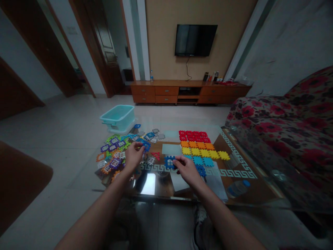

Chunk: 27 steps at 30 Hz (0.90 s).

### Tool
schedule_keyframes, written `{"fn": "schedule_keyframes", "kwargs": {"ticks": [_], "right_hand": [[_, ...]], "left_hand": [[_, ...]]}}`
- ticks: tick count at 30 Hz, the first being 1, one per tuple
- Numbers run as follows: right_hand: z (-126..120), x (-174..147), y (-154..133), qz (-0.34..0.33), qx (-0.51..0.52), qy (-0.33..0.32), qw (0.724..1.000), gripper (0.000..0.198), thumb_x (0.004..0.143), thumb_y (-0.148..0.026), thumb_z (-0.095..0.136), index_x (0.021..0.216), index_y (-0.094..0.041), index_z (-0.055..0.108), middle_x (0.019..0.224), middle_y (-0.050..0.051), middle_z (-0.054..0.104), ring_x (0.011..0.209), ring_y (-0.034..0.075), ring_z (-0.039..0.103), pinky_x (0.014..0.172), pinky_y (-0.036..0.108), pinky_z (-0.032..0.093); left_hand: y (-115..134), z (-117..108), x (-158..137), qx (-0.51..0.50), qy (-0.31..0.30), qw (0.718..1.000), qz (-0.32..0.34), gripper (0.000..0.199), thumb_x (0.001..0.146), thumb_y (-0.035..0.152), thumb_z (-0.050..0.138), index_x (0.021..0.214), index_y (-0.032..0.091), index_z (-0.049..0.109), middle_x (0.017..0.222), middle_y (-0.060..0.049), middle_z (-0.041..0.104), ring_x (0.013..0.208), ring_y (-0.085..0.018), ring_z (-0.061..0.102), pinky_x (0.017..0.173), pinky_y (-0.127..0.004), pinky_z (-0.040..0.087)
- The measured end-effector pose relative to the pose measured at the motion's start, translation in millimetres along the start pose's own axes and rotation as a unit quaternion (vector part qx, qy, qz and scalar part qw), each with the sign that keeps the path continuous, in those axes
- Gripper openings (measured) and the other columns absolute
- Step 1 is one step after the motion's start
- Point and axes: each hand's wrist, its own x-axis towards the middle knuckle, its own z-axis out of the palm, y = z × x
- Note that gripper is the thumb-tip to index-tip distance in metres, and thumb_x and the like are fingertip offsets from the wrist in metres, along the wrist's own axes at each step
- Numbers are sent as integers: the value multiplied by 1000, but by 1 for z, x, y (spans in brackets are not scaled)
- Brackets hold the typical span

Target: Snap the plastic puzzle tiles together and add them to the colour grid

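Note:
My right hand (pixel 186 168) pinches a dark blue interlocking tile with a window grid (pixel 169 162) above the near middle of the glass table. My left hand (pixel 134 155) is closed at the loose pile, with thumb and forefinger on a blue interlocking tile (pixel 146 145). Under and beside my right hand lie light blue tiles (pixel 198 160) in a row and a few dark blue tiles (pixel 201 170), partly hidden. Beyond them are rows of yellow tiles (pixel 204 152), orange tiles (pixel 197 145) and red tiles (pixel 194 136). A red triangular piece (pixel 155 156) lies between my hands.
Loose purple tiles (pixel 116 162), with orange, green and grey ones, spread over the table's left side. A light teal plastic bin (pixel 118 118) stands behind them. A water bottle (pixel 238 188) lies near the right front edge by paper sheets (pixel 220 180). A floral sofa (pixel 286 121) borders the right.

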Motion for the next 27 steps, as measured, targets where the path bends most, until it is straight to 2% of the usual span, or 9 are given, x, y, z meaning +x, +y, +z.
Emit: {"fn": "schedule_keyframes", "kwargs": {"ticks": [2,4,6,9,11,13,16,20,27], "right_hand": [[0,0,0,4,10,6,1000,24,69,-39,66,80,-18,66,71,3,65,63,17,57,52,27,44],[0,0,-1,11,29,11,999,23,67,-38,69,78,-18,64,68,2,65,61,16,57,51,26,44],[-1,1,-2,19,50,16,998,23,65,-37,71,77,-19,62,65,1,65,60,16,59,51,26,45],[-4,2,-4,33,76,25,996,29,63,-37,76,78,-19,60,66,2,67,60,17,62,52,27,47],[-6,3,-5,41,93,31,994,32,61,-37,78,81,-19,60,69,3,69,61,18,64,53,28,49],[-8,3,-4,46,111,34,992,34,61,-36,80,84,-19,60,73,3,70,62,18,66,53,28,49],[-10,4,-2,54,138,38,988,36,63,-34,81,88,-19,60,76,4,72,65,18,68,53,26,49],[-9,3,0,71,167,24,983,38,65,-35,81,93,-18,63,77,3,73,68,18,68,57,27,51],[-7,4,3,80,206,-9,975,27,69,-30,78,91,-17,68,81,2,72,70,15,68,63,26,55]], "left_hand": [[9,7,-10,-105,-22,992,-63,33,74,22,71,104,14,61,93,-7,68,74,-17,68,72,-32,56],[18,14,-22,-222,-53,964,-139,39,73,15,71,110,15,59,90,-4,66,67,-13,67,69,-30,57],[28,19,-35,-321,-87,923,-195,38,74,8,70,108,16,59,87,-3,66,69,-12,67,72,-27,57],[44,21,-55,-415,-149,849,-290,21,76,3,66,93,16,63,92,-6,70,77,-12,69,77,-25,58],[54,21,-67,-459,-169,798,-351,18,78,2,64,88,17,63,93,-5,71,81,-12,69,81,-27,59],[60,21,-76,-489,-171,769,-376,13,81,5,64,84,17,62,90,-4,71,80,-12,69,82,-29,60],[64,22,-83,-489,-170,761,-390,9,83,7,65,83,16,62,84,-4,70,74,-12,68,75,-27,60],[61,23,-85,-457,-177,785,-379,11,80,7,68,84,16,63,78,-2,68,66,-11,65,60,-20,55],[57,25,-87,-436,-171,810,-352,22,78,3,67,95,18,64,89,-4,71,71,-11,66,62,-21,52]]}}
